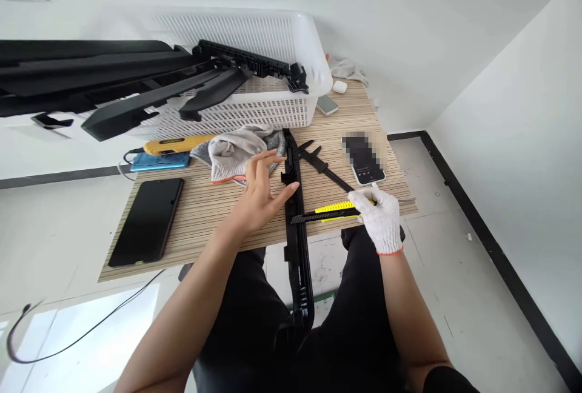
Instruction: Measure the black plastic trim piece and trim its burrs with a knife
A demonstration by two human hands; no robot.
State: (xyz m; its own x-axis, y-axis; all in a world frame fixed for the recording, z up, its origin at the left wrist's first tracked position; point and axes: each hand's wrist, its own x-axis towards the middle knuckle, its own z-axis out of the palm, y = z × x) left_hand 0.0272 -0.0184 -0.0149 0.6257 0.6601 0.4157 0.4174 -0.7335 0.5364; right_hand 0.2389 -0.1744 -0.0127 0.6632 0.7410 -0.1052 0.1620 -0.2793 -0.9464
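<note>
A long black plastic trim part (297, 241) lies across the table edge, its near end down between my knees. Bare and with fingers apart, my left hand (264, 190) hovers at the part's left side, thumb tip over or against it; whether it touches I cannot tell. In a white glove with an orange cuff, my right hand (379, 214) is closed around a yellow and black utility knife (339, 211). The knife's dark blade points left, its tip over the black part. Just beyond the knife lies a black caliper (322, 167).
A white plastic basket (273, 111) at the back holds several long black parts (136, 77), which jut out left. On the table (213, 223) are a dark tablet (148, 221), a phone (364, 159), a crumpled glove (240, 150), a yellow corded tool (177, 144) and a small grey box (327, 105).
</note>
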